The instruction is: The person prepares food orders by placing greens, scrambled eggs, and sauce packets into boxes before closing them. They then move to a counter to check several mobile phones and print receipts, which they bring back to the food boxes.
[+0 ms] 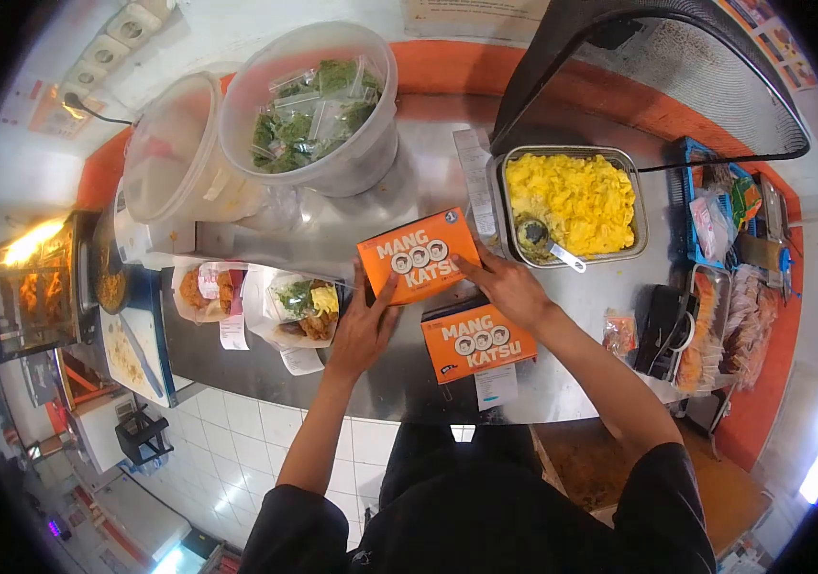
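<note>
On my feed, the upper orange box (419, 251) is at the middle of the steel counter (200, 368), between the two hands. I have the left hand (363, 333) open, fingers extended onto the box's left part, and the right hand (512, 287) open too, fingers spread over its right edge. Nearer the body I see the lower orange box (481, 342), with matching lettering, by a paper slip (496, 386). Left of the hands are the salad and fried food in a paper tray (280, 334). Beyond, I make out the tub of bagged greens (309, 172); to the right, the metal pan (645, 215) holds yellow food (572, 196) and a spoon (565, 254).
</note>
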Available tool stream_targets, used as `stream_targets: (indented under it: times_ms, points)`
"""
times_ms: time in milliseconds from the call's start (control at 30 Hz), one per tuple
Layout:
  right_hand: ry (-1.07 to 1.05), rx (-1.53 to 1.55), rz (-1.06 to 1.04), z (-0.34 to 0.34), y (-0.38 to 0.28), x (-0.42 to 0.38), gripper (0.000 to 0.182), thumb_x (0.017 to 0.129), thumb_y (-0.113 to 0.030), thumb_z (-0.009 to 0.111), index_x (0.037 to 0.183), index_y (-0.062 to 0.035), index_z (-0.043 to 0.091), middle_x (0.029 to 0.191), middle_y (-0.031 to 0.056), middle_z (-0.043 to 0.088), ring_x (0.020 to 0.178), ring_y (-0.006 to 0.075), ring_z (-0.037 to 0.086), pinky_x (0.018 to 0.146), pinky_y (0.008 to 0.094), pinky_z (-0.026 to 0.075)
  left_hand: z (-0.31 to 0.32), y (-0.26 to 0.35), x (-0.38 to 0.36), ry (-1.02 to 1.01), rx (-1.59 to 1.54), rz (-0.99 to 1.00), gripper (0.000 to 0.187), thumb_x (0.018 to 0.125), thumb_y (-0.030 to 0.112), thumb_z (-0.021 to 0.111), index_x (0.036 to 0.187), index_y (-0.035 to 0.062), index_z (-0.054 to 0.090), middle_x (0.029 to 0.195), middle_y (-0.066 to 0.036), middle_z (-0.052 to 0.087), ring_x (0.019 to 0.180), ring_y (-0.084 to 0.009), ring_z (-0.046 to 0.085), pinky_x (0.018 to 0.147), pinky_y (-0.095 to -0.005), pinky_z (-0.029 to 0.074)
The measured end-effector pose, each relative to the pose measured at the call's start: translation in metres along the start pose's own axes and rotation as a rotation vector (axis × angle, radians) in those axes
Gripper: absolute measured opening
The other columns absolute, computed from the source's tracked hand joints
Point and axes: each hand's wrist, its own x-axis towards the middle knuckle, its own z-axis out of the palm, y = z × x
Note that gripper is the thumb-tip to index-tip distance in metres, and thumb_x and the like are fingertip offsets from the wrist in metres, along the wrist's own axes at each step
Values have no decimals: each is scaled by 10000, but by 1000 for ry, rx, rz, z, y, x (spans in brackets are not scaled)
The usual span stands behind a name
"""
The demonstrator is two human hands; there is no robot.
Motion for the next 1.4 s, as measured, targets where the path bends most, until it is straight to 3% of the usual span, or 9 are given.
stream_targets:
  times_ms: [267,533,767,867,1033,1067,1100,1167,1400]
  points:
    - [22,177,-7,-10,4,-3,546,994,-246,641,1521,-255,495,1621,220,317,1028,384,725,838,443,634,21,-12,10,-19,109,294,607,863,25,752,1432,82,549,1673,-296,180,1491,-483,338,1156,-530,422]
    - [-210,165,146,-22,2,2,464,1050,-276,520,1513,-246,500,1587,208,406,1345,409,540,1103,480,481,4,29,111,-355,205,76,788,607,297,943,1238,94,516,1513,-232,399,1444,-423,361,1198,-570,231]
    - [63,318,189,0,-5,-4,385,986,-152,621,1370,-159,642,1482,232,520,1121,422,667,940,457,580,6,25,109,-297,173,131,886,551,282,942,1283,81,484,1331,-188,505,1290,-394,462,1096,-515,311]
    - [538,299,174,-22,-19,-38,365,953,-112,661,1318,-92,660,1330,208,615,1027,357,705,857,410,594,6,36,117,-290,92,79,883,551,246,932,1290,66,484,1230,-159,550,1199,-377,513,1038,-503,366]
    - [817,650,1002,-97,-10,-208,325,897,-12,670,1221,-12,681,1130,175,660,1013,314,693,882,380,564,-24,94,95,-120,127,79,900,588,171,907,1351,39,449,1222,-152,540,1205,-372,509,1060,-488,366]
    - [1042,388,898,-79,14,-255,205,966,-62,694,1162,-7,686,956,82,604,780,152,611,707,298,517,-32,111,86,-93,123,51,903,599,161,903,1363,35,437,1229,-154,532,1213,-373,501,1073,-489,359]
    - [924,247,1140,-76,29,-306,264,913,-113,741,1133,25,692,977,164,625,917,281,651,780,385,515,-37,127,77,-65,123,23,907,610,150,898,1375,31,425,1237,-156,524,1220,-374,492,1087,-490,351]
    - [755,104,1321,-74,42,-370,350,955,-273,731,1124,31,689,993,129,645,871,247,604,774,382,496,-39,153,59,-21,93,-30,907,627,115,900,1384,48,406,1238,-156,517,1204,-367,504,1087,-482,359]
    - [985,1399,1234,-48,47,-421,210,998,-278,704,1069,-80,713,1030,8,695,945,123,610,787,326,498,-20,193,12,-31,-44,-142,930,633,82,899,1396,19,372,1290,-175,459,1240,-378,454,1104,-466,362]
